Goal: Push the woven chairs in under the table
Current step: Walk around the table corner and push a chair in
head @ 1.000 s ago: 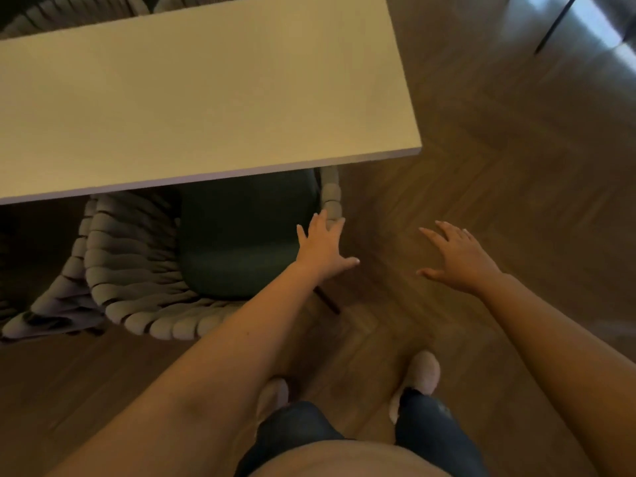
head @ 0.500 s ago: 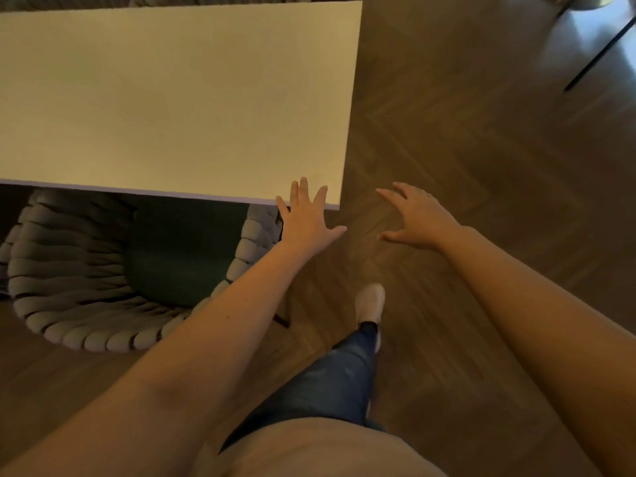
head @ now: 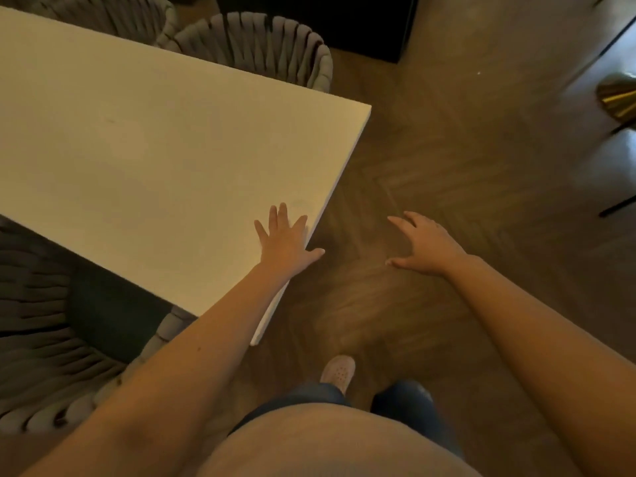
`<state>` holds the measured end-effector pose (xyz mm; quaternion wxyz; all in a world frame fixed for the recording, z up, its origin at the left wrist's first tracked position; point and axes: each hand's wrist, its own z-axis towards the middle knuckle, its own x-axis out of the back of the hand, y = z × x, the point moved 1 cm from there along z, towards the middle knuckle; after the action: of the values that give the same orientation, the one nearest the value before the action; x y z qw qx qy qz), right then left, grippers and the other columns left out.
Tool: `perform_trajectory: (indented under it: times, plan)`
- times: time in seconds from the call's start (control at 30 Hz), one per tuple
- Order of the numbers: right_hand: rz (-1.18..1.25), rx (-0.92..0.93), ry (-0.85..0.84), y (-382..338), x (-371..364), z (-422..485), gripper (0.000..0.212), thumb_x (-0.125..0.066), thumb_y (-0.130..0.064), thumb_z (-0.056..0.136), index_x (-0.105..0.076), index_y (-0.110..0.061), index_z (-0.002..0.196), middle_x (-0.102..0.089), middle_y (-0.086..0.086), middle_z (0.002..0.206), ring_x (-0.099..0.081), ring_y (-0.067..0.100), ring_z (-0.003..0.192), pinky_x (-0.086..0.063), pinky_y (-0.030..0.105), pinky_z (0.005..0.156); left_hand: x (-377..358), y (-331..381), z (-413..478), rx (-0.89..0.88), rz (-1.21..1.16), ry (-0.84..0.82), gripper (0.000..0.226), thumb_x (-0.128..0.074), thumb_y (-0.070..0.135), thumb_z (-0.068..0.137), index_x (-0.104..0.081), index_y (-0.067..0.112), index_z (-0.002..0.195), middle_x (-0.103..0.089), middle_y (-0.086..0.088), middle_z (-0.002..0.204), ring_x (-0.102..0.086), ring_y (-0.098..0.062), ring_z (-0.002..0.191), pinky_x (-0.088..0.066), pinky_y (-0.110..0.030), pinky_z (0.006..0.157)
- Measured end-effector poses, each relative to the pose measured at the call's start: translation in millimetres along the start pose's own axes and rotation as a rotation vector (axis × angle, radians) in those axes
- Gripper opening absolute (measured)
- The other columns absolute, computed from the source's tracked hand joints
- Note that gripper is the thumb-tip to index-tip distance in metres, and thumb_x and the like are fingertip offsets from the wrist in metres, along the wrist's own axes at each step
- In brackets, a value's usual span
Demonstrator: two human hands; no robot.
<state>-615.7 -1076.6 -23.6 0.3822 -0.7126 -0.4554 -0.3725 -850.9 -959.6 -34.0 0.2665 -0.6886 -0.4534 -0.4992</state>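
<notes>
Left hand (head: pixel 285 242) over the table (head: pixel 137 149) at its short right edge, fingers straight and spread, thumb out past the edge above the floor (head: pixel 430 160). Grasping nothing. Touching the top or hovering just above it: cannot tell. Right hand (head: pixel 426 246) beside it, well clear of the table, palm down over the floor, fingers loosely bent, released, holding nothing.

Near chair (head: pixel 41 325) at lower left. Front of its dark cushion (head: pixel 106 315) tucked beneath the table's long near edge, woven back and arm curving out from under it toward the person. Left forearm crossing above the chair's right arm. Both hands apart from it.

Far chair (head: pixel 261 46) across the table by the far right corner, woven back rising beyond the far edge, seat hidden by the top. Second chair (head: pixel 113 15) just left of it, touching or nearly so, only the top of its back in view.

Below the hands, one pale shoe (head: pixel 339 371) on the herringbone floor, jeans (head: pixel 406 404) beside it, beige top (head: pixel 327 442) filling the bottom edge. Black panel (head: pixel 316 22) behind the far chair. Gold round thing (head: pixel 619 94) at the right edge, thin black leg (head: pixel 616 210) below it, both cut off.
</notes>
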Motion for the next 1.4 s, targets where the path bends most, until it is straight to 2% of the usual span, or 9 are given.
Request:
perform_trajectory:
  times: [0.23,0.37,0.5,0.6,0.77,1.0,1.27,1.4]
  plan:
    - [-0.057,0.174,-0.057,96.3,61.2,107.7,0.094,-0.065,-0.057,0.083,-0.013,-0.028,0.155,-0.013,0.01,0.161,-0.017,0.028,0.147,-0.018,0.041,0.119,16.5,65.0,96.3,0.217,-0.042,-0.004,0.087,-0.052,0.067,0.086,-0.017,0.027,0.154,0.01,-0.013,0.162,0.012,-0.034,0.148,0.004,-0.061,0.114]
    - [-0.175,0.311,-0.135,153.7,108.3,170.8,0.095,-0.065,-0.058,0.082,-0.011,-0.028,0.155,-0.012,0.009,0.161,-0.015,0.028,0.148,-0.017,0.041,0.119,27.8,114.9,138.2,0.401,-0.164,0.023,0.085,-0.052,0.066,0.086,-0.019,0.027,0.154,0.009,-0.013,0.162,0.012,-0.034,0.148,0.004,-0.061,0.115]
    - [-0.286,0.411,-0.193,183.7,149.8,234.9,0.096,-0.065,-0.057,0.083,-0.009,-0.03,0.155,-0.011,0.008,0.162,-0.014,0.027,0.148,-0.017,0.042,0.12,33.3,163.5,166.2,0.493,-0.276,0.053,0.083,-0.054,0.063,0.088,-0.019,0.027,0.154,0.009,-0.013,0.162,0.012,-0.034,0.149,0.004,-0.06,0.117]
    - [-0.278,0.49,-0.221,181.7,175.3,281.5,0.095,-0.066,-0.055,0.083,-0.009,-0.031,0.155,-0.01,0.007,0.162,-0.013,0.027,0.148,-0.017,0.043,0.121,41.9,179.2,190.1,0.579,-0.31,0.074,0.083,-0.052,0.064,0.088,-0.017,0.028,0.154,0.01,-0.012,0.162,0.012,-0.033,0.149,0.004,-0.059,0.117]
    - [-0.338,0.661,-0.226,154.9,207.1,380.6,0.093,-0.066,-0.052,0.084,-0.01,-0.032,0.155,-0.01,0.003,0.162,-0.011,0.024,0.149,-0.014,0.041,0.12,62.1,164.3,266.6,0.722,-0.331,0.084,0.086,-0.05,0.066,0.088,-0.013,0.027,0.154,0.011,-0.012,0.162,0.012,-0.034,0.148,0.004,-0.059,0.116]
    - [-0.456,0.808,-0.263,112.2,258.3,508.9,0.094,-0.07,-0.047,0.084,-0.011,-0.031,0.155,-0.009,0.005,0.162,-0.009,0.024,0.149,-0.012,0.042,0.121,107.3,161.1,390.3,0.593,-0.242,0.022,0.09,-0.048,0.066,0.088,-0.004,0.027,0.156,0.017,-0.011,0.161,0.016,-0.032,0.148,0.007,-0.058,0.115]
    - [-0.549,0.937,-0.292,89.5,317.6,662.7,0.096,-0.073,-0.039,0.082,-0.011,-0.032,0.155,-0.009,0.006,0.162,-0.008,0.025,0.15,-0.01,0.043,0.12,152.9,145.4,517.0,0.682,-0.374,-0.033,0.085,-0.05,0.06,0.091,-0.006,0.026,0.156,0.013,-0.01,0.162,0.016,-0.031,0.148,0.011,-0.057,0.114]
    - [-0.631,1.064,-0.325,78.2,342.3,745.1,0.097,-0.075,-0.039,0.08,-0.012,-0.034,0.154,-0.009,0.005,0.162,-0.007,0.025,0.15,-0.009,0.045,0.12,168.6,132.7,581.8,0.768,-0.463,-0.031,0.087,-0.054,0.055,0.091,-0.005,0.026,0.156,0.013,-0.011,0.162,0.015,-0.031,0.148,0.009,-0.057,0.116]
